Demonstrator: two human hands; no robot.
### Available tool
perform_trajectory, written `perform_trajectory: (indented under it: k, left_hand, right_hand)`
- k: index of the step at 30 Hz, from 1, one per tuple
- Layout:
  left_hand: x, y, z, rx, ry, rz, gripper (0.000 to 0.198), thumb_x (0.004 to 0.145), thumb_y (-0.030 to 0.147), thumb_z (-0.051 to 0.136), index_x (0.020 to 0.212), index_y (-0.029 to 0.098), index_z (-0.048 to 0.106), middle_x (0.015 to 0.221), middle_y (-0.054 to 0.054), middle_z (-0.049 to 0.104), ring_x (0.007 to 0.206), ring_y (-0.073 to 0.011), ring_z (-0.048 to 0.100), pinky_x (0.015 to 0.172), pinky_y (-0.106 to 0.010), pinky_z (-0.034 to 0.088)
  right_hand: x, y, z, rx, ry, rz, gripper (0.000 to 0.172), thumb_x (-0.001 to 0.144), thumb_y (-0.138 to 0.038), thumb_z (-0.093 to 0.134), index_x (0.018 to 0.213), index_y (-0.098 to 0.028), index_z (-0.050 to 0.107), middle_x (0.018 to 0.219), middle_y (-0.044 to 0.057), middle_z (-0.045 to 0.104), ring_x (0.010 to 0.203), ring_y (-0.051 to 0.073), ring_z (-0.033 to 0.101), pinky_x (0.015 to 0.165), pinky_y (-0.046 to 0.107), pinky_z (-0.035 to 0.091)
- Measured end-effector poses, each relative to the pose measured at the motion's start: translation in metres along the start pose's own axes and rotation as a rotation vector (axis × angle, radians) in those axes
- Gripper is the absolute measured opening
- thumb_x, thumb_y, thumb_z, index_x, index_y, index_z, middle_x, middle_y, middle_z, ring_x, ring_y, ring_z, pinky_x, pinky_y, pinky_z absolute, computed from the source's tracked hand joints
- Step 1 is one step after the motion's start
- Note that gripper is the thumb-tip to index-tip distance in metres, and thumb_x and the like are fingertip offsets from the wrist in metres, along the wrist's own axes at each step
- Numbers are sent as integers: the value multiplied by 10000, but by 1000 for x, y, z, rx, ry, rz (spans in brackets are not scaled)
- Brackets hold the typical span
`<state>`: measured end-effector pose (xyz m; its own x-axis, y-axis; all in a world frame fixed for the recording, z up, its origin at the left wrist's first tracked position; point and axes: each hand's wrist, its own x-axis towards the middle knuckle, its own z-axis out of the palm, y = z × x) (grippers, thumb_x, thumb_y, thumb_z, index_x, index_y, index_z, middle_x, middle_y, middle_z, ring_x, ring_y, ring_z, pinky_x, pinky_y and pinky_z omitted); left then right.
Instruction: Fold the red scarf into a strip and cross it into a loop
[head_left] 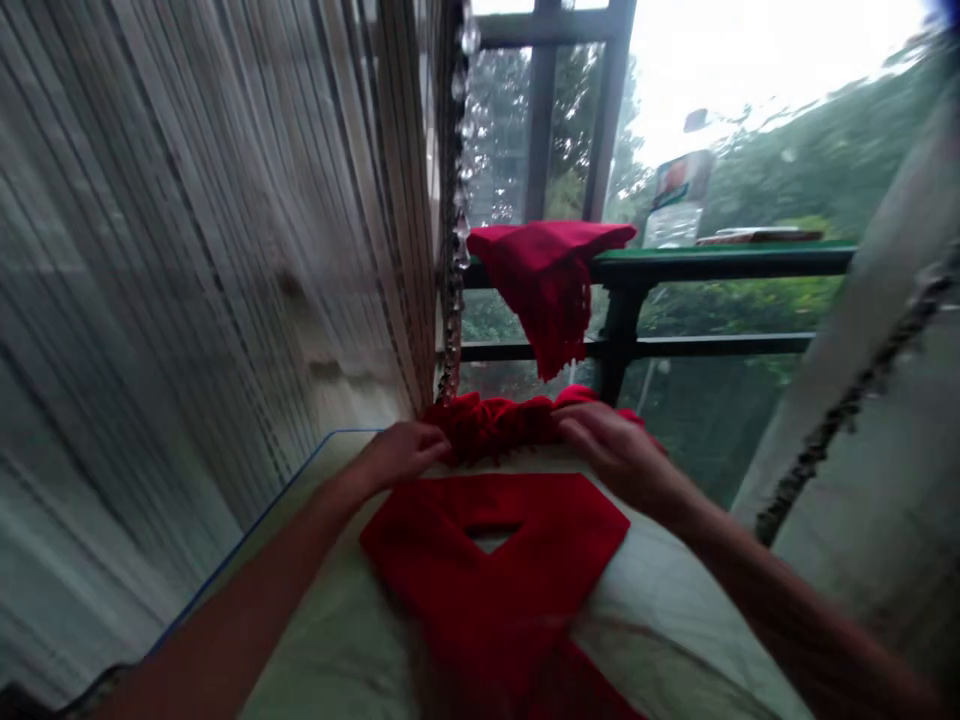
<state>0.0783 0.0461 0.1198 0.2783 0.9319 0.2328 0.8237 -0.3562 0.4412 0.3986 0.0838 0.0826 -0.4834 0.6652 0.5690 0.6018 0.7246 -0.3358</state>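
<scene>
A bunched red fringed cloth (499, 425) lies along the far edge of the table. At its left end my left hand (409, 447) pinches it with closed fingers. My right hand (611, 435) is closed on the right end of the same cloth. Nearer to me, a red scarf (495, 575) lies folded flat, its two ends crossed below a small gap. Its lower part runs out of view at the bottom and is blurred.
The table (330, 620) has a pale cover with a blue edge. Another red fringed cloth (551, 260) hangs over the green railing (735, 262), near a clear plastic bottle (675, 205). A string curtain (225, 220) hangs at left, a pale curtain (877, 420) at right.
</scene>
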Motion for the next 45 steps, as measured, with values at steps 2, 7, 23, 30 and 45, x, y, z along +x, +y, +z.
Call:
perform_trajectory:
  k: [2, 7, 23, 30, 45]
  left_hand:
    - [-8, -12, 26, 30, 3, 17, 466, 984, 488, 458, 1090, 162, 772, 1130, -130, 777, 1062, -314, 725, 978, -447, 546]
    - [-43, -34, 62, 210, -124, 16, 603, 1048, 531, 329, 1561, 236, 442, 1638, -57, 379, 1537, -283, 323, 1279, -510, 213]
    - [-47, -25, 55, 286, -249, 22, 676, 1079, 567, 201, 1609, 169, 331, 1673, -68, 311, 1557, -204, 271, 1274, -352, 184]
    - [-48, -16, 59, 404, -170, 26, 648, 1080, 539, 263, 1593, 158, 363, 1673, -97, 301, 1574, -262, 218, 1292, -473, 99]
    - [-44, -16, 62, 328, -281, -8, 723, 1075, 557, 187, 1629, 94, 235, 1705, -101, 181, 1589, -197, 145, 1290, -347, 119]
  right_hand:
    - [-10, 12, 9, -103, -102, 79, 420, 1054, -485, 445, 1312, -230, 656, 1441, 147, 619, 1365, 340, 552, 1136, 603, 440]
    - [-30, 24, 32, -203, -254, 152, 571, 1052, -582, 293, 1423, -280, 605, 1517, 111, 552, 1451, 358, 437, 1188, 624, 370]
    - [-37, 37, 53, -159, -427, 165, 695, 1053, -606, 250, 1561, -174, 444, 1640, 107, 363, 1545, 304, 264, 1277, 566, 175]
    - [-34, 33, 48, -200, -381, 64, 664, 1061, -578, 290, 1527, -147, 484, 1600, 154, 426, 1513, 316, 347, 1265, 601, 200]
    - [-33, 39, 51, -144, -435, 34, 746, 1037, -626, 259, 1559, -125, 441, 1629, 132, 363, 1510, 336, 337, 1256, 559, 268]
